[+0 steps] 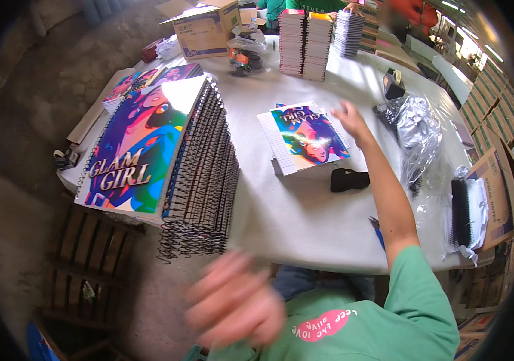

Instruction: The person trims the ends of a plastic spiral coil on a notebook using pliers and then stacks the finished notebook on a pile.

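Observation:
My right hand (pixel 352 123) reaches over the white table, fingers apart and holding nothing, at the right edge of a small pile of loose notebook sheets with a colourful cover (pixel 311 135) on top. The cover's picture is upside down from where I stand. Nearer me, my left hand (pixel 236 301) is smeared by motion in front of the table's edge; its fingers cannot be made out clearly. To the left rises a tall stack of spiral-bound notebooks (pixel 142 144) with the same bright cover, black coils along its right side. A small black cloth-like object (pixel 349 180) lies just below the loose pile.
Pliers (pixel 378 231) lie under my right forearm. Clear plastic wrap (pixel 416 129) and a tape dispenser (pixel 393 84) sit at the right, with black coils (pixel 461 210) at the edge. Tall notebook stacks (pixel 305 45) and a cardboard box (pixel 206 30) stand at the back, near other people.

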Demonstrator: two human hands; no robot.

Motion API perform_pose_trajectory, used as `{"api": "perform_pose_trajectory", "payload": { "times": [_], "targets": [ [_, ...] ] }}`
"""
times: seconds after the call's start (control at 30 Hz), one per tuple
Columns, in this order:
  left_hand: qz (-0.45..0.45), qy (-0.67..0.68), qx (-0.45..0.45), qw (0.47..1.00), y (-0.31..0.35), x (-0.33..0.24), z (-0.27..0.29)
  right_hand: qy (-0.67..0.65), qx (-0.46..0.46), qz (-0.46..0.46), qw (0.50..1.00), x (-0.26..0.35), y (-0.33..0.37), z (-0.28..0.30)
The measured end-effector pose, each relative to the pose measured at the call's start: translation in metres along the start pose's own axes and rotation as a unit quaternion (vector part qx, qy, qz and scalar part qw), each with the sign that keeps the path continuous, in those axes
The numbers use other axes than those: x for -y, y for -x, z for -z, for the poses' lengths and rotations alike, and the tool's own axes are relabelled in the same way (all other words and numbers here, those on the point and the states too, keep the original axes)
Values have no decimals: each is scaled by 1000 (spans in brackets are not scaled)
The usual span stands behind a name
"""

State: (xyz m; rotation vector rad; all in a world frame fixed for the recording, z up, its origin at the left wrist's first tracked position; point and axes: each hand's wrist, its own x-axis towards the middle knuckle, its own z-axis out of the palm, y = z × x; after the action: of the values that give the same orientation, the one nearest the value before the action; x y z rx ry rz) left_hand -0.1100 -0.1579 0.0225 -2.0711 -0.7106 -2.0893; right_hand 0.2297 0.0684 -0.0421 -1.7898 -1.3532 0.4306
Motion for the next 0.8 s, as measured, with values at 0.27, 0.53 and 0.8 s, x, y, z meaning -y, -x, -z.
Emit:
{"api": "perform_pose_trajectory", "payload": {
  "times": [0.27, 0.53, 0.8],
  "targets": [
    [510, -106, 351, 778, 67, 160, -150, -149, 210, -215, 942, -12, 32, -20],
    [385, -232, 447, 774, 46, 144, -177, -233, 194, -177, 936, -31, 39, 8],
    [282, -216, 527, 772, 38, 145, -169, -290, 142, -178, 929, -40, 45, 3]
  ]
}}
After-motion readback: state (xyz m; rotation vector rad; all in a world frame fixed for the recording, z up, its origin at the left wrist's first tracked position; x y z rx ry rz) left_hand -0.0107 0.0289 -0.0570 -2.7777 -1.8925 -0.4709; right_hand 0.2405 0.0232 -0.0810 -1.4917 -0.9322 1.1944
